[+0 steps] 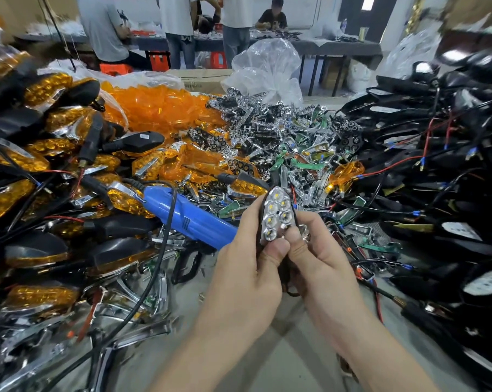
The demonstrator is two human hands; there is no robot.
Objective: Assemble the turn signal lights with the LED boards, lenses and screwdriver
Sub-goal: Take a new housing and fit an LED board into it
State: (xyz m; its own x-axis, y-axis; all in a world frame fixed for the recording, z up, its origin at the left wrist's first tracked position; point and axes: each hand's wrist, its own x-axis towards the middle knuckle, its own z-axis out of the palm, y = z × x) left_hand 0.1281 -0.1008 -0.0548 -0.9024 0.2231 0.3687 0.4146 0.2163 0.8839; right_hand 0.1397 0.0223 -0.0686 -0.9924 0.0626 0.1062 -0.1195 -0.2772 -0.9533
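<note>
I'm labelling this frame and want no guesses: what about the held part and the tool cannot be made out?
Head view only.
- The LED reflector unit: lower end and back hidden by the left hand and right hand.
- Whatever the right hand pinches against it: too small to tell.
- The blue screwdriver: bit end hidden behind the left hand.
- The finished lamps at the left edge: blurred, cut off.

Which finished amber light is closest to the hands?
The amber light just beyond the left hand, beside the top of the held chrome reflector. The rest lie farther left, past the blue screwdriver.
</note>
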